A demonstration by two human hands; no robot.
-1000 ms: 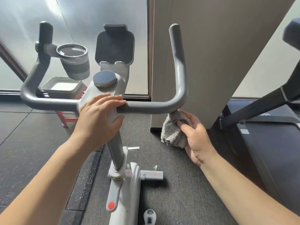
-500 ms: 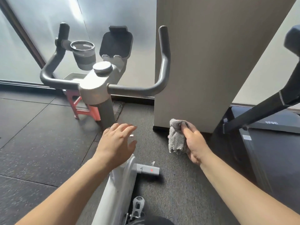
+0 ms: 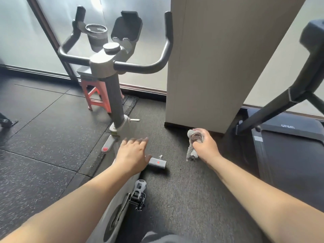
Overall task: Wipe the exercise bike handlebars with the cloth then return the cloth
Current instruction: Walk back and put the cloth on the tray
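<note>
Grey terry cloth (image 3: 192, 143), one piece, bunched up in my right hand (image 3: 205, 146) with the fingers curled round it and a tail of it hanging below the fist, low over the dark carpet and well clear of the bars. My left hand (image 3: 133, 155) is out flat, fingers straight and relaxed, grasping nothing, hovering over the white bike frame (image 3: 121, 195) near its short grey peg with a red dot (image 3: 157, 162). Two red marks I can count on the frame: that dot and one on the lever (image 3: 107, 145) lower on the post. One set of handlebars (image 3: 140, 67) ahead, dark grey, two upright horns, one each side of the pale centre block, and neither of my hands touches them. On the bars I see one cup holder (image 3: 97, 36), one dark tablet cradle (image 3: 126, 26) and one round knob (image 3: 111, 48). One pedal (image 3: 138, 192) shows below my left forearm. Behind the post, one red stool (image 3: 95, 97) with a grey tray on top. To the right, one beige column (image 3: 219, 58), then one treadmill (image 3: 287, 146); its deck carries small pale lettering that looks like "UMAY", though it's too small for me to be sure. Frosted glass panels fill the back wall.
</note>
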